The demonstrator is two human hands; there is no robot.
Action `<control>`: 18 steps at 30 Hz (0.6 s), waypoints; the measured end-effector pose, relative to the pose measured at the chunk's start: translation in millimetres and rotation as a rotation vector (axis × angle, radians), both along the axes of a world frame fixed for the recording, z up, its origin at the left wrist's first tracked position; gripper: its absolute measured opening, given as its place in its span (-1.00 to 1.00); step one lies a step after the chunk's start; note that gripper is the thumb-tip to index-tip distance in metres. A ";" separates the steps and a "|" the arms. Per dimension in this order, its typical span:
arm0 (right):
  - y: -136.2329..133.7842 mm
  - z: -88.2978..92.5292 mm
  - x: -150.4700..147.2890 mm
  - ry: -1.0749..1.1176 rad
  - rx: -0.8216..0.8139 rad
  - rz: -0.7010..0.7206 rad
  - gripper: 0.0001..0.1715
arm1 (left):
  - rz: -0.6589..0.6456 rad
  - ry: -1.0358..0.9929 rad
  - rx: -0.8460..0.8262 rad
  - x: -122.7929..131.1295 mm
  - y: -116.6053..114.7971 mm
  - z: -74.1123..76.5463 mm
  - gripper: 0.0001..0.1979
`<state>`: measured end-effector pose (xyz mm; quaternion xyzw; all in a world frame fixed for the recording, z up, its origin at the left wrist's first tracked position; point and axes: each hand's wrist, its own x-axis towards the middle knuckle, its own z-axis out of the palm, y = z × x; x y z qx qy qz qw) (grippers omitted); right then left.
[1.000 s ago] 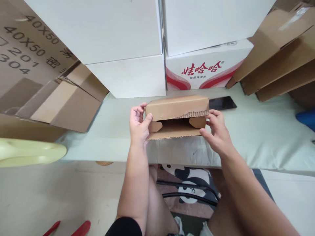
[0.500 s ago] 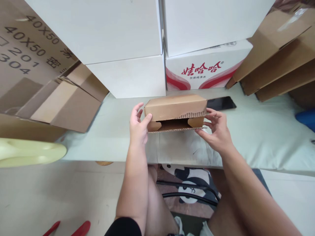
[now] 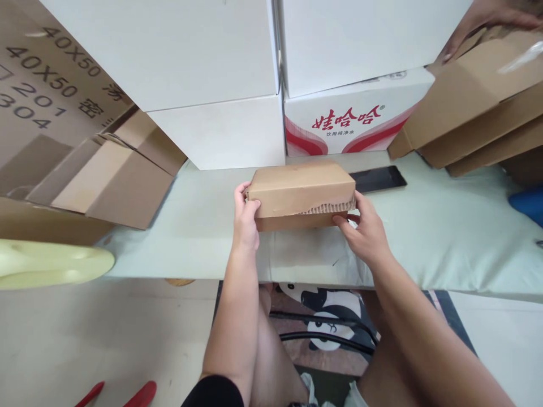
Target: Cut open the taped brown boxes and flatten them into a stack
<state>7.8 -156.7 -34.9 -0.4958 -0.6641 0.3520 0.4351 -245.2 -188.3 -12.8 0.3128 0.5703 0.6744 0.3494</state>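
Note:
A small brown cardboard box [image 3: 297, 189] is held over the pale green cloth surface, its front side closed up and its lower right front edge torn to show corrugation. My left hand [image 3: 246, 217] grips its left end, thumb on the front and fingers round the side. At the right end my right hand [image 3: 362, 226] holds the box, thumb on the lower front panel and the fingers partly hidden behind the side. Behind the box's right end lies a black phone [image 3: 379, 179].
White cartons [image 3: 224, 133] stand behind, one with red lettering [image 3: 348, 127]. Brown cartons [image 3: 127, 181] are at left, others [image 3: 466, 107] at right, where another person's hand [image 3: 487, 20] rests. A yellow-green object [image 3: 51, 263] juts in at left.
The box's front opening, visible before, is now covered by its front panel. Both my hands have drawn inward against the ends. Another person's hand has appeared at the top right, and the cartons there have shifted.

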 end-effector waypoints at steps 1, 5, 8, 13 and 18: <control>-0.8 -1.2 -1.8 0.006 0.000 0.003 -0.25 | 0.016 0.028 0.020 1.4 0.1 -1.4 -0.57; -4.2 -4.4 -6.4 0.034 -0.031 -0.009 -0.26 | 0.062 0.146 0.097 4.8 -0.4 -3.7 -0.49; -6.3 -6.6 -5.7 0.064 -0.069 0.037 -0.22 | 0.079 0.269 0.150 4.7 -0.7 -3.5 -0.40; -6.1 -11.6 -5.3 0.294 -0.234 0.189 -0.10 | 0.110 0.438 0.250 6.8 -1.3 -3.7 -0.36; -2.4 -9.0 -7.8 0.574 -0.467 0.133 -0.24 | 0.145 0.532 0.412 12.6 -3.9 -6.2 -0.38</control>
